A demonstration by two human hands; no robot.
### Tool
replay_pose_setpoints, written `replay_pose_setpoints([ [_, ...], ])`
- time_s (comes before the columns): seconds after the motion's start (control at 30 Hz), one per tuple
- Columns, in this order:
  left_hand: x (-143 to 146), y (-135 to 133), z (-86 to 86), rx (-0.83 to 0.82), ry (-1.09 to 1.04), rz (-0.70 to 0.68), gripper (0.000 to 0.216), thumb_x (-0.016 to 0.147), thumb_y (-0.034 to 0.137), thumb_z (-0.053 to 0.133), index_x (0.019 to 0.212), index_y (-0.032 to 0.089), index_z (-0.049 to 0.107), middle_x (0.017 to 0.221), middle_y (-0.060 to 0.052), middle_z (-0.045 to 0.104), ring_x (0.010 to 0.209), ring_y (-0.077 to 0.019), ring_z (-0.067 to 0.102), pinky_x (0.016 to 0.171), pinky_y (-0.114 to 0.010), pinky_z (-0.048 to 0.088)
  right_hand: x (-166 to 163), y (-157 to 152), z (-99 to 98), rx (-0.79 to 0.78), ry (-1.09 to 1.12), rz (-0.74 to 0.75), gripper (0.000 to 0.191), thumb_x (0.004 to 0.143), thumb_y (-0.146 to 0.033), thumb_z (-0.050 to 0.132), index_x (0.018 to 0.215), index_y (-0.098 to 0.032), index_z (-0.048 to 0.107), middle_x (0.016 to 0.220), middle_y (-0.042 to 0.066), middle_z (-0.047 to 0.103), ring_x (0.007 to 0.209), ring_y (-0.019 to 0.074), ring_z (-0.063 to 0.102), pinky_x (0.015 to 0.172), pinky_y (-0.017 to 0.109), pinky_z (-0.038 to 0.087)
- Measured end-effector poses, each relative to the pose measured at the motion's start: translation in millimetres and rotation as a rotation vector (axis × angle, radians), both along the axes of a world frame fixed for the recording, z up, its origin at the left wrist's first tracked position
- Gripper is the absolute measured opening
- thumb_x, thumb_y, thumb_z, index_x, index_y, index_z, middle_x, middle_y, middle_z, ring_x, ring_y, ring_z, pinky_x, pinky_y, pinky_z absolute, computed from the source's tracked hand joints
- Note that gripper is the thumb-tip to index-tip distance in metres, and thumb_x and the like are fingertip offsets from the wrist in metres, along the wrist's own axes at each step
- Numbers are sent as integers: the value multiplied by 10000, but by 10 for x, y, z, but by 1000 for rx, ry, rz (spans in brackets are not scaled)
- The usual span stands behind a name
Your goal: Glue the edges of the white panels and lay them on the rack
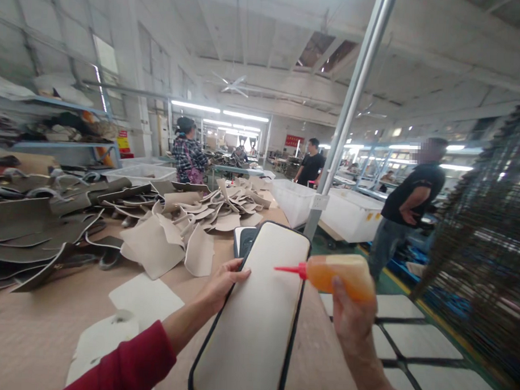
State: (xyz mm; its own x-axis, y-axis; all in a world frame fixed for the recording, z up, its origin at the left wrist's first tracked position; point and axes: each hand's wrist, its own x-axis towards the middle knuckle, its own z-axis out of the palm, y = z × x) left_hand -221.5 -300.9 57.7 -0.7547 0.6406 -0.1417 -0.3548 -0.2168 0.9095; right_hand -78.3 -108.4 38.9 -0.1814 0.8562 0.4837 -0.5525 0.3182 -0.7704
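Right grip (pixel 355 315) around amber bottle (pixel 332 272)

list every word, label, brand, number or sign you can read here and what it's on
No text is readable.
Rectangular red banner in the background: characters too small.
Red-and-yellow sign at left: too blurred.
Yellow stickers on the white plastic bin: too small.
Orange-filled squeeze bottle with red nozzle: no lettering visible.
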Motion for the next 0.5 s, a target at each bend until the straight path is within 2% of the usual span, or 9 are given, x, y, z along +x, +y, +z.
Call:
replay_pose_setpoints([
  [0.07, 47, 33, 27, 10, 10, -50, 421, 535, 233, 815, 928, 129, 703, 780, -70, 733, 644, -190, 658, 596, -271, 491, -31, 100, 98, -5, 12, -37, 731, 568, -434, 826, 1174, -148, 531, 1012, 69, 629, 867, 222, 613, 780, 379, 540],
  [0.1, 53, 48, 40, 10, 10, -63, 433, 531, 239, 819, 935, 131, 703, 776, -69, 732, 641, -193, 658, 595, -275, 491, -2, 82, 78, 0, 1, -30, 720, 573, -435, 822, 1168, -146, 536, 994, 68, 633, 857, 223, 616, 773, 379, 541],
  [0.17, 28, 69, 57, 1, 4, -67, 440, 519, 232, 824, 929, 131, 703, 758, -68, 729, 634, -197, 657, 595, -282, 491, 132, -75, -81, 24, -61, 30, 684, 578, -405, 827, 1147, -139, 554, 940, 75, 646, 802, 227, 626, 716, 355, 550],
  [0.23, -25, 76, 54, -1, 2, -48, 418, 507, 219, 826, 896, 128, 703, 748, -68, 728, 638, -195, 655, 605, -282, 492, 300, -296, -288, 86, -198, 170, 668, 590, -354, 830, 1161, -148, 549, 933, 85, 653, 757, 221, 631, 649, 304, 550],
  [0.3, -69, 76, 39, 3, 8, -33, 400, 501, 218, 827, 870, 127, 701, 755, -67, 728, 651, -192, 653, 620, -282, 493, 407, -435, -384, 91, -240, 169, 710, 581, -359, 832, 1195, -157, 537, 1011, 96, 644, 820, 225, 632, 675, 277, 545],
  [0.33, -77, 78, 32, 1, 11, -39, 404, 499, 222, 827, 870, 127, 700, 760, -67, 728, 655, -193, 653, 626, -285, 493, 417, -443, -361, 89, -237, 123, 730, 573, -363, 834, 1207, -162, 533, 1040, 94, 636, 842, 221, 626, 687, 268, 541],
  [0.4, -61, 93, 29, -9, 14, -75, 429, 492, 231, 827, 888, 126, 699, 762, -67, 727, 647, -194, 650, 624, -291, 492, 363, -336, -196, 88, -169, -30, 753, 550, -366, 848, 1205, -168, 534, 1052, 79, 623, 858, 207, 605, 721, 273, 531],
  [0.5, -2, 148, 59, -9, 28, -156, 442, 491, 248, 824, 898, 121, 704, 750, -65, 723, 622, -186, 638, 612, -289, 483, 250, -109, 69, 64, 23, -168, 718, 554, -380, 844, 1167, -165, 538, 1025, 57, 609, 863, 208, 593, 797, 356, 521],
])
